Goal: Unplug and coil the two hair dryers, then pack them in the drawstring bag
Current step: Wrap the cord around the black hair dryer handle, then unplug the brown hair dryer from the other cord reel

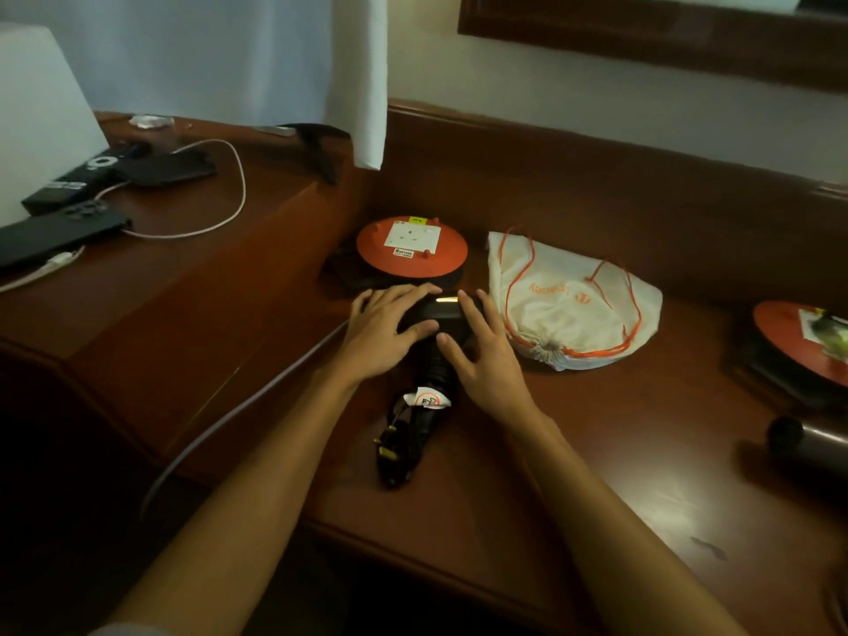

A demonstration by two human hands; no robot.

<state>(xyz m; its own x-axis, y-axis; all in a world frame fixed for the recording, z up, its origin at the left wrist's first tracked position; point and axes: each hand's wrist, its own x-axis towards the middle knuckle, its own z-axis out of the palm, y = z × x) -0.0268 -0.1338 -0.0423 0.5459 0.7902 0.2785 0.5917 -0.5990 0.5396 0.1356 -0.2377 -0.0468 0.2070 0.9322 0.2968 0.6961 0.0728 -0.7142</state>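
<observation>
fingers of my left hand are spread and laid flat over the left side of the black hair dryer, thumb along its near edge, not pinching anything; further left, on the raised side shelf, lie a dark phone, a remote and a pale charging cable looping between them. a grey cord runs from under my left wrist down off the front edge of the bench. behind the dryer sits an orange cord reel with a white socket plate on top, close to my fingertips. the dryer itself lies on the bench with its body under both hands and its handle pointing toward me, a white warning tag on the cable near the handle's end, and its black cable and plug bunched just below that. my right hand rests on the dryer's right side, fingers spread loosely, thumb near the neck of the handle. just right of that hand lies the white drawstring bag with orange cords, mouth gathered and facing me. at the far right edge, a second orange reel and a dark cylindrical object, partly cut off.
</observation>
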